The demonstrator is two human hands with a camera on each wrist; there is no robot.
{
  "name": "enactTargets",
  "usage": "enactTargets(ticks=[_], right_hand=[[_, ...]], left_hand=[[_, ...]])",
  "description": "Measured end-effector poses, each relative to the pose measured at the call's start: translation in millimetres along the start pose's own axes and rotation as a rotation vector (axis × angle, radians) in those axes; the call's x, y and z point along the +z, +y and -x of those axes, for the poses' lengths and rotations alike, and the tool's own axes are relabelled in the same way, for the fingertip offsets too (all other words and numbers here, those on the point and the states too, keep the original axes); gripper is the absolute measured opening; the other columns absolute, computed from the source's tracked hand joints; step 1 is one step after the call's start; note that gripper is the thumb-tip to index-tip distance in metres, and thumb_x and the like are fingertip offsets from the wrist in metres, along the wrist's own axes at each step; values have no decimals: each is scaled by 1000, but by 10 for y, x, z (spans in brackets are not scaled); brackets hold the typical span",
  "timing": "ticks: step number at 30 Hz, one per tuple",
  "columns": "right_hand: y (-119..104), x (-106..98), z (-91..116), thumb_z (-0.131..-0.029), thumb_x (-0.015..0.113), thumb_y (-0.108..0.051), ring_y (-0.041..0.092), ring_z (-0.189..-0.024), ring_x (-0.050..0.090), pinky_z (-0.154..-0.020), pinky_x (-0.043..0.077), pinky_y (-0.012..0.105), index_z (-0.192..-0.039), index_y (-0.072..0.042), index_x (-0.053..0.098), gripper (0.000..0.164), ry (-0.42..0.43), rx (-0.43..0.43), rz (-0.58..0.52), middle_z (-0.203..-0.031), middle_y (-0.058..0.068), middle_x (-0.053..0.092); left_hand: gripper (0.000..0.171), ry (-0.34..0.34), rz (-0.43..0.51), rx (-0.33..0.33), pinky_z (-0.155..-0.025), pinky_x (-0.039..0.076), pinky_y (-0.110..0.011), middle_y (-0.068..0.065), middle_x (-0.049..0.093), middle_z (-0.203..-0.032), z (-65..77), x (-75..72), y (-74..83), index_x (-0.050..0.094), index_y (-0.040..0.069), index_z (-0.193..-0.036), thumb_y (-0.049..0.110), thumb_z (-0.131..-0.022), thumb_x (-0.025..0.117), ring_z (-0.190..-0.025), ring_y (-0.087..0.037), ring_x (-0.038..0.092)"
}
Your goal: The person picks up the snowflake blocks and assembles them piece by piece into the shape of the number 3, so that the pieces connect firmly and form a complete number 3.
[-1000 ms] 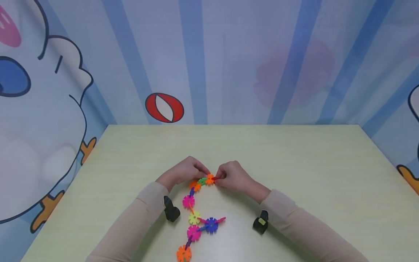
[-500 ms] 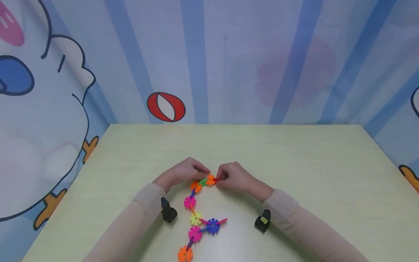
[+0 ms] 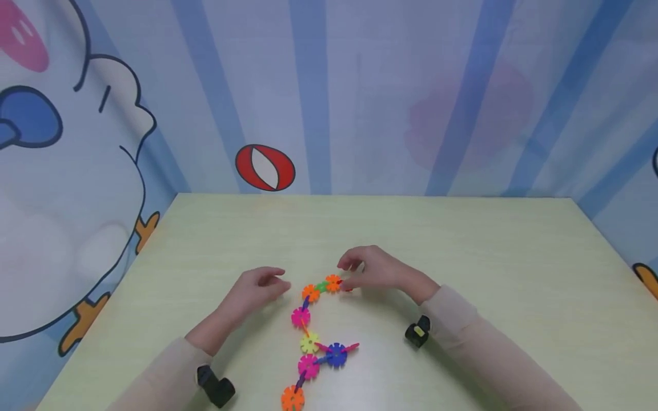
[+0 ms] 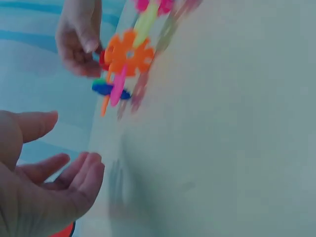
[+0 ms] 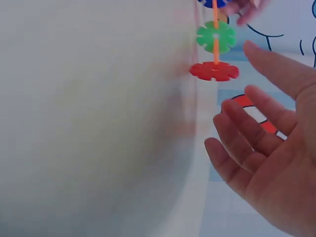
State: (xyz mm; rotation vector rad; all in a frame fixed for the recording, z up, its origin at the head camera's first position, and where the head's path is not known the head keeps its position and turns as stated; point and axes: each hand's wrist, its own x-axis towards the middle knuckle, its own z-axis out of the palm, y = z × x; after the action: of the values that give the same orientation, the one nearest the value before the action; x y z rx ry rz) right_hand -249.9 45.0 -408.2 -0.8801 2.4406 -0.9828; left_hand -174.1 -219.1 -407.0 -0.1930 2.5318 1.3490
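Observation:
A curved chain of notched plastic snowflake discs lies on the table, with an orange disc (image 3: 333,283) and a green disc (image 5: 216,37) near its far end. A red disc (image 5: 215,71) sits at the tip of that end. My right hand (image 3: 377,269) is beside the red disc, thumb and fingers spread apart and holding nothing; in the head view its thumb partly covers the disc. My left hand (image 3: 252,292) hovers left of the chain, fingers loosely bent, with nothing in it.
The chain's near part runs toward me through a yellow disc (image 3: 309,343), a pink disc (image 3: 308,367) and an orange disc (image 3: 292,398) at the frame's lower edge. A blue disc (image 3: 336,355) branches off rightward. Behind the table (image 3: 462,240) stands a patterned backdrop.
My left hand has released the chain and drawn back to the left and nearer me. My right fingers have come off the red disc and spread. The chain keeps its shape.

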Motion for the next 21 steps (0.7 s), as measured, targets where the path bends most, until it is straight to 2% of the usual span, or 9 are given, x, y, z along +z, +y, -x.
enactTargets(ticks=[3, 6, 12, 16, 21], right_hand=[[-49, -46, -81, -86, 73, -24, 20, -105, 58, -90, 50, 34, -116, -8, 66, 35, -47, -40, -8, -111, 3, 66], [-96, -66, -181, -87, 71, -22, 20, -109, 57, -94, 48, 37, -119, -8, 66, 35, -93, -73, 0, -114, 3, 66], [-219, -40, -355, -87, 71, -21, 18, -111, 55, -96, 47, 35, -120, -13, 67, 34, -199, -66, 17, -118, -1, 65], [-285, 12, -437, -86, 72, -22, 18, -113, 54, -91, 49, 32, -120, -15, 68, 35, -281, -54, 24, -119, -3, 64], [-300, 89, -513, -84, 74, -20, 16, -113, 55, -96, 46, 34, -119, -18, 69, 36, -362, -37, 28, -117, -8, 65]], left_hand=[[52, 33, 38, -41, -73, 54, -32, -6, 66, -106, 263, 6, -87, 56, 5, -131, 30, -88, 70, -82, -16, 63], [58, 22, 30, -119, -68, 53, -31, -4, 66, -100, 523, 51, -130, 56, 6, -131, 34, -84, 74, -77, -15, 62], [68, -102, -43, -261, -64, 51, -29, -1, 64, -85, 945, 228, -214, 55, 1, -129, 42, -78, 78, -70, -15, 58], [69, -170, -62, -307, -63, 49, -29, -2, 61, -80, 1114, 349, -309, 55, -1, -126, 44, -78, 77, -68, -14, 56], [66, -224, -117, -332, -64, 49, -29, -1, 61, -76, 1175, 480, -406, 57, 0, -124, 44, -78, 77, -67, -14, 56]])
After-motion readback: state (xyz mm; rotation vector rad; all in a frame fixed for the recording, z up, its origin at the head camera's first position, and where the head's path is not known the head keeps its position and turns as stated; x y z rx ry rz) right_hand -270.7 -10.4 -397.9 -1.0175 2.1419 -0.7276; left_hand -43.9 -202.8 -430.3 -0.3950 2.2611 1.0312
